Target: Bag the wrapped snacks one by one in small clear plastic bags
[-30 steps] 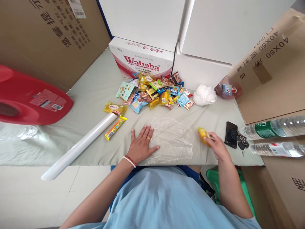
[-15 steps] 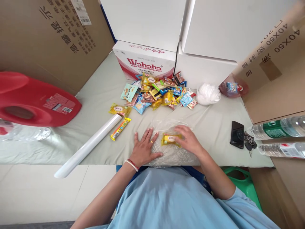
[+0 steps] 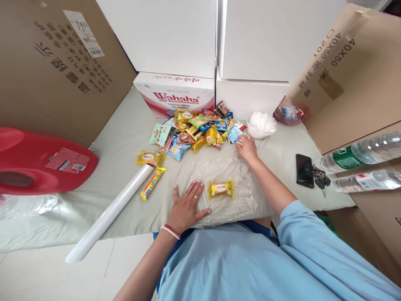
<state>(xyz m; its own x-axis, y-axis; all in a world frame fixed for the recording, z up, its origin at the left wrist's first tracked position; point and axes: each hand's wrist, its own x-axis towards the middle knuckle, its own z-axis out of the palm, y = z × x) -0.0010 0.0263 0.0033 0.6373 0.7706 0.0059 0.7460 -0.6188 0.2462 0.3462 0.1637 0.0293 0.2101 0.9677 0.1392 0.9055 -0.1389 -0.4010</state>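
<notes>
While my left hand lies flat with fingers spread on the clear bag, my right hand fingers touch, not yet holding, the blue snack packet far right of it.

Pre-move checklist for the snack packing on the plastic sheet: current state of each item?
1. Left hand flat on clear plastic sheet, pinning it: ok.
2. Yellow snack pack lies on the sheet, free of both hands: ok.
3. Right hand at the snack pile, fingertips on a blue packet: ok.
4. Packet actually gripped: cannot tell.
5. Film roll beside the sheet, not on it: ok.
</notes>
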